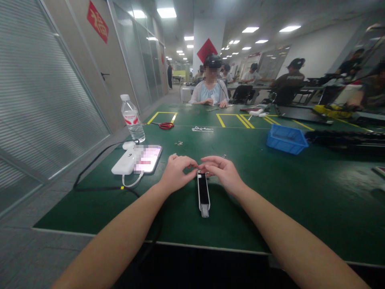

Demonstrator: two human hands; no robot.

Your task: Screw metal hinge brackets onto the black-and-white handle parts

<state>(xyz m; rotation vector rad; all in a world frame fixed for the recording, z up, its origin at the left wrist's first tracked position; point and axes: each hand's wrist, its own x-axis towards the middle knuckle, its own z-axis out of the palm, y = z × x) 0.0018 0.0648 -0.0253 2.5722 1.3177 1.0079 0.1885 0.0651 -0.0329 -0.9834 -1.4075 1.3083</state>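
Observation:
A long narrow object [203, 192], black on top with a white rim and a greyish tip at its near end, lies on the green table in front of me. My left hand [179, 170] is at its far end, thumb and fingertips closed together. From the other side my right hand [225, 172] comes in, its fingers bent and drawn together at the same far end. A small light-coloured bit shows among the fingertips, too small and covered to name. The two hands' fingertips nearly meet.
Left stand a water bottle [132, 120], a white power bank [124, 161] with cable and a phone [148, 158]. Beyond lie small metal rings [179, 143], red-handled scissors [166, 125] and white strips [202, 129]. A blue bin [286, 139] stands right; a person [209, 90] sits opposite.

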